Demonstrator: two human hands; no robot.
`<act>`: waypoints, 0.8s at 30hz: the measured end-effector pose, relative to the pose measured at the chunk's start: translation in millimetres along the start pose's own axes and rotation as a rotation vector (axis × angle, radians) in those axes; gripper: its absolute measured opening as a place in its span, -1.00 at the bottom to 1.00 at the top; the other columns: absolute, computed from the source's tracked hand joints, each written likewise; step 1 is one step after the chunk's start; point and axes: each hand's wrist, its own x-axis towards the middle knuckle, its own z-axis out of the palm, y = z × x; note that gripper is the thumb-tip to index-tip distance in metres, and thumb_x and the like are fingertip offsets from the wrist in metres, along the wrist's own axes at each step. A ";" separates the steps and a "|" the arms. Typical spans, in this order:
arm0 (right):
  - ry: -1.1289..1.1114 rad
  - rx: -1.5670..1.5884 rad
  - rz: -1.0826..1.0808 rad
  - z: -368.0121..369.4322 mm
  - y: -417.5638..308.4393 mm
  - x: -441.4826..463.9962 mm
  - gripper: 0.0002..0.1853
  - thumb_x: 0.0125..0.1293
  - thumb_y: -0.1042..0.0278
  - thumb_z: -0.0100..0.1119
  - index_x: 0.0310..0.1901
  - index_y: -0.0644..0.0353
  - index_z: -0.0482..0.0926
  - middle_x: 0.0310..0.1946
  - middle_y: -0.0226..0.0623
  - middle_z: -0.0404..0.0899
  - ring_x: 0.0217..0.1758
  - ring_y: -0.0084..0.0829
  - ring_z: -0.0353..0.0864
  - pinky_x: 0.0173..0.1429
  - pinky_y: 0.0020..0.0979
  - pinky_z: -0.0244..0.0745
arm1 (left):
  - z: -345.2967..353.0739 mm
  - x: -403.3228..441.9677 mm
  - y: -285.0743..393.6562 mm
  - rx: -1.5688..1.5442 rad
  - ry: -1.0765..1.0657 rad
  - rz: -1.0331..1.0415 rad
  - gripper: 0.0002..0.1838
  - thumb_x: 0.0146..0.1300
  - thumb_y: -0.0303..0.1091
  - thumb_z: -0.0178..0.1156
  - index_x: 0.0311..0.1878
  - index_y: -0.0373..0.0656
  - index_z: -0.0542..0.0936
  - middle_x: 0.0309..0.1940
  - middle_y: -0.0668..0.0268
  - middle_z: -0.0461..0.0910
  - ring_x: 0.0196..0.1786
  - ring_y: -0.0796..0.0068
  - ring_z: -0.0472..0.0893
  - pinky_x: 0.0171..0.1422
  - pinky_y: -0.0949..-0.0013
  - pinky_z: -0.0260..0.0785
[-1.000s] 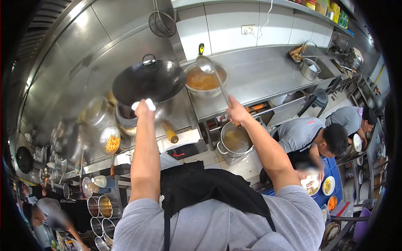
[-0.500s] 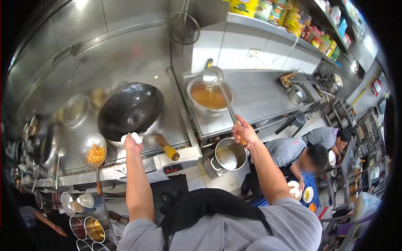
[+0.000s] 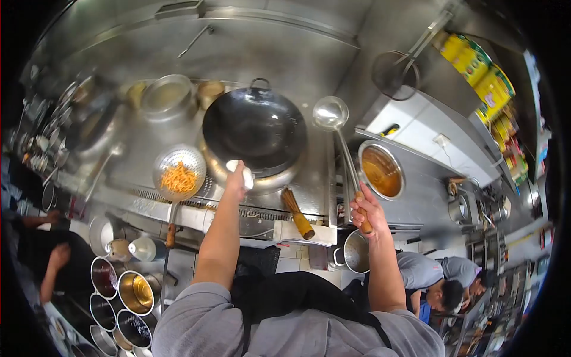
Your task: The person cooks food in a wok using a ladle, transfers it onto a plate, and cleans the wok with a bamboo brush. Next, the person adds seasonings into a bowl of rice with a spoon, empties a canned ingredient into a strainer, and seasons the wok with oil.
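My left hand [image 3: 237, 183] is closed around a folded white cloth [image 3: 247, 178] at the near rim of a black wok [image 3: 254, 128]. The wok sits on the burner, dark and glossy inside. In my right hand [image 3: 369, 209] is the wooden handle of a long steel ladle [image 3: 331, 113]. The ladle's bowl is raised to the right of the wok; whether it carries liquid I cannot tell. A pot of orange-brown broth [image 3: 380, 171] stands right of the ladle's handle. Left of the wok lies a perforated skimmer [image 3: 173, 157] holding orange fried strips [image 3: 178, 177].
A bamboo brush [image 3: 297, 215] lies on the stove's front edge. A wire strainer [image 3: 395, 74] hangs at upper right. Several sauce pots [image 3: 136, 293] stand at lower left. A steel pot [image 3: 355, 251] is below my right hand. Co-workers [image 3: 425, 273] bend over at right; another person's hand [image 3: 58, 256] shows at left.
The view has turned left. The wok now sits flatter on the burner. The ladle has moved from over the broth pot toward the wok. Both hands keep their hold.
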 end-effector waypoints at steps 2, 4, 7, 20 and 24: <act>-0.057 -0.210 -0.002 16.7 8.8 19.7 -0.29 0.33 0.52 -0.01 0.47 -0.14 0.02 -0.46 -0.32 0.38 -0.70 -0.61 0.28 -0.66 -0.57 0.26 | -25.8 -15.4 9.6 -0.045 -0.015 0.013 -0.60 0.34 -0.05 0.14 -0.01 -0.21 0.48 -0.35 0.29 0.57 -0.39 0.42 0.58 -0.37 0.30 0.46; -0.045 -0.302 0.040 31.4 17.8 38.2 -0.22 0.31 0.56 -0.03 0.50 -0.12 -0.06 -0.48 -0.36 0.39 -0.71 -0.58 0.29 -0.64 -0.52 0.27 | -47.4 -54.8 28.9 0.106 0.109 0.067 -0.59 0.34 -0.12 0.14 0.11 -0.19 0.43 -0.20 0.28 0.57 -0.21 0.44 0.60 -0.19 0.33 0.48; -0.060 -0.759 -0.075 32.2 48.4 71.9 -0.17 0.28 0.67 -0.04 0.51 -0.13 -0.09 -0.54 -0.45 0.36 -0.71 -0.60 0.29 -0.62 -0.50 0.29 | -120.1 -56.4 13.5 0.338 0.142 0.356 -0.36 0.06 -0.49 0.20 0.27 -0.23 0.30 0.01 0.22 0.53 0.00 0.25 0.57 0.10 0.25 0.41; -0.307 -0.618 0.059 41.1 12.0 129.3 -0.14 0.18 0.68 0.02 0.49 -0.13 0.00 -0.51 -0.51 0.37 -0.69 -0.70 0.27 -0.70 -0.66 0.25 | -174.7 -78.9 -2.0 1.311 0.531 0.306 -0.31 -0.07 -0.43 0.27 0.25 -0.03 0.40 -0.01 -0.03 0.58 0.12 0.00 0.54 0.20 0.17 0.38; -0.493 0.035 0.284 14.8 -16.4 169.3 -0.15 0.21 0.62 0.07 0.50 -0.11 -0.02 -0.41 -0.36 0.41 -0.73 -0.66 0.27 -0.74 -0.66 0.20 | -181.8 -71.8 -13.4 1.287 0.601 0.184 -0.26 -0.05 -0.42 0.26 0.30 -0.10 0.30 0.00 -0.04 0.57 0.12 -0.02 0.53 0.22 0.14 0.39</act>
